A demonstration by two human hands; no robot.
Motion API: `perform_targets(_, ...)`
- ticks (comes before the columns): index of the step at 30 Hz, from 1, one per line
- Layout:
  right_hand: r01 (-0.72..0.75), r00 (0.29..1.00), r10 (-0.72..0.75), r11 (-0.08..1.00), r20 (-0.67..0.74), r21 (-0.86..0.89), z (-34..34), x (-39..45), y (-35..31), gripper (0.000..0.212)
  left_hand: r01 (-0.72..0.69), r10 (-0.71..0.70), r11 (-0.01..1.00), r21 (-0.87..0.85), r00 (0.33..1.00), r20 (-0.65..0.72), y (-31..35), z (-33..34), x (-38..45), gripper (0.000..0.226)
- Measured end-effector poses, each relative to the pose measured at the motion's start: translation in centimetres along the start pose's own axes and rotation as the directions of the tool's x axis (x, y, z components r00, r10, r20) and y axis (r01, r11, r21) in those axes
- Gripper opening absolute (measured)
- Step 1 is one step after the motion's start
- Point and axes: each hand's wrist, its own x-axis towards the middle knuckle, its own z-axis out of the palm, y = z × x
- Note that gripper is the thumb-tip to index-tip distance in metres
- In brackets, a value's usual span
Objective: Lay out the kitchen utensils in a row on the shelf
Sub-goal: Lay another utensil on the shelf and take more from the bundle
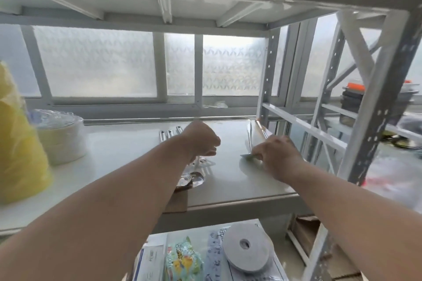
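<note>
Both arms reach over the white shelf [137, 157]. The left hand [201, 138] is curled shut above a bunch of steel utensils [196, 172] lying mid-shelf; what it holds, I cannot tell. The right hand [277, 151] pinches a thin utensil [249, 141] near the right edge. Stiff, light and probably slippery: best taken by the handles.

Shelf [127, 162]: smooth white board, semi-gloss. Frame upright [374, 107]: painted metal, perforated. Utensils [170, 133]: shiny metal. Bag [20, 143]: thin yellow plastic, glossy. Window panes [96, 61]: frosted, patterned glass. Tape roll [246, 246]: matt white.
</note>
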Motion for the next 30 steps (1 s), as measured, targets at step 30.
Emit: perform_targets(30, -0.258, 0.963, 0.024, 0.369, 0.268, 0.893, -3.6, 1.0, -19.1, 0.034, -0.107, 0.126, 0.989, 0.098, 0.969, -0.214, -6.4, -10.0, -3.9, 0.009)
